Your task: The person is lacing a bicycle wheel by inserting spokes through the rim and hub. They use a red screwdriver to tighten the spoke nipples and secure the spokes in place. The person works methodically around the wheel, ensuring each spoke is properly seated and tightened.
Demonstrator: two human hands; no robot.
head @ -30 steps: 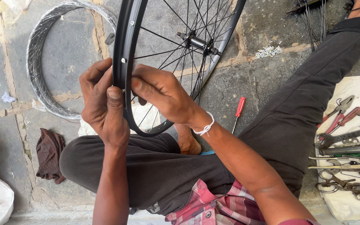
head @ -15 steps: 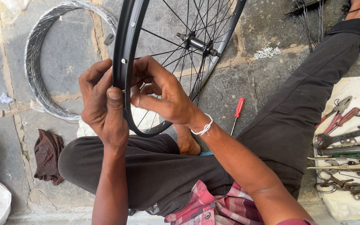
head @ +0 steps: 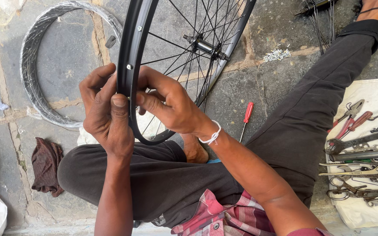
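While the left hand [head: 106, 109] grips the black wheel rim [head: 133, 65] from one side, the right hand [head: 169, 107] pinches it from the other. The wheel stands upright over the lap. A red screwdriver [head: 246, 118] lies on the stone floor [head: 259, 87] nearby.

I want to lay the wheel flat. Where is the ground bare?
Bare paving lies inside the wrapped rim, and between the red screwdriver and the wheel. The cloth at right is crowded with tools.
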